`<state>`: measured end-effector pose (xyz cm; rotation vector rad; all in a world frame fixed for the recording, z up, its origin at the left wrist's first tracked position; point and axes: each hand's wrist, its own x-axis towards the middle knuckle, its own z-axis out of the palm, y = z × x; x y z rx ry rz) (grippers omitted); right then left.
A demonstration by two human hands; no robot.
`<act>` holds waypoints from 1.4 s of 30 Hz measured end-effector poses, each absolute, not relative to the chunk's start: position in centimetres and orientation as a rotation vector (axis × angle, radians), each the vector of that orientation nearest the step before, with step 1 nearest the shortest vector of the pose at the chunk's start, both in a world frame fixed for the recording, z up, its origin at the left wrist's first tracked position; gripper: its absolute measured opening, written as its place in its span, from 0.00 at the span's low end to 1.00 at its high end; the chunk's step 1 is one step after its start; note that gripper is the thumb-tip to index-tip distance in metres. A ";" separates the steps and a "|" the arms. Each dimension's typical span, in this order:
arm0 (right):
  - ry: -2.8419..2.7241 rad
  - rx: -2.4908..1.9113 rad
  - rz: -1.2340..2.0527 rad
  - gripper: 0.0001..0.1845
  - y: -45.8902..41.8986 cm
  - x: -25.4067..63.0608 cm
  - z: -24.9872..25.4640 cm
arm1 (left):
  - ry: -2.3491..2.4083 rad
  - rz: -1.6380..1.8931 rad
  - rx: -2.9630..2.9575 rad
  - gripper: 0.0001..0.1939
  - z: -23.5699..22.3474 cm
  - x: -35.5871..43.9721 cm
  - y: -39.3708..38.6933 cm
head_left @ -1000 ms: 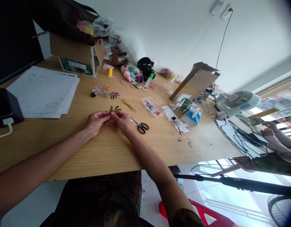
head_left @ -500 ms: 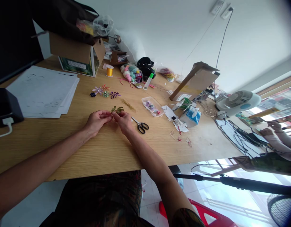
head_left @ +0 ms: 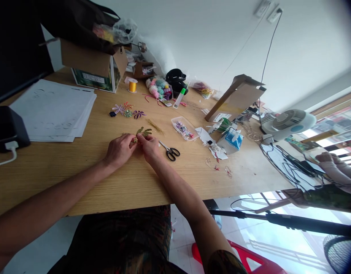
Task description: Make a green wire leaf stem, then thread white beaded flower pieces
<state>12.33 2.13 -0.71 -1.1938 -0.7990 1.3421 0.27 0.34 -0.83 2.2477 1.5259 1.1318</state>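
My right hand pinches a small olive-green leaf-like sprig, its loops fanning out above the fingertips. My left hand is closed at the sprig's lower end, thumb and fingers together; the exact spot of its grip is partly hidden. Black-handled scissors lie just right of my right hand. Beyond the hands rests a bundle of thin golden wires. Small looped flowers, including a dark purple one and a green one, lie farther back to the left.
Paper sheets and a black box-shaped device occupy the left. Behind are a yellow thread spool, yarn balls and a glue stick. A clear plastic tray, tissue pack and fan stand right. Another person's hands show far right.
My left hand has turned, its fingers curling in more toward the sprig's base. The sprig has shifted slightly right, with my right hand still pinching it.
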 end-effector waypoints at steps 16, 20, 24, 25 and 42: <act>-0.689 -1.171 1.377 0.15 2.2 11.9 -1.2 | 1.715 0.973 2.422 0.14 -0.3 0.9 0.3; -0.633 -1.166 1.390 0.15 2.1 11.7 -1.2 | 1.723 0.963 2.389 0.13 -0.4 1.0 0.2; -0.627 -1.154 1.396 0.15 2.0 11.6 -1.2 | 1.748 0.951 2.409 0.11 -0.4 1.1 0.2; -0.633 -1.154 1.395 0.15 2.0 11.5 -1.2 | 1.751 0.947 2.412 0.11 -0.4 1.1 0.2; -0.727 -1.130 1.386 0.15 1.7 11.2 -1.2 | 1.022 0.995 0.860 0.09 0.5 1.1 1.3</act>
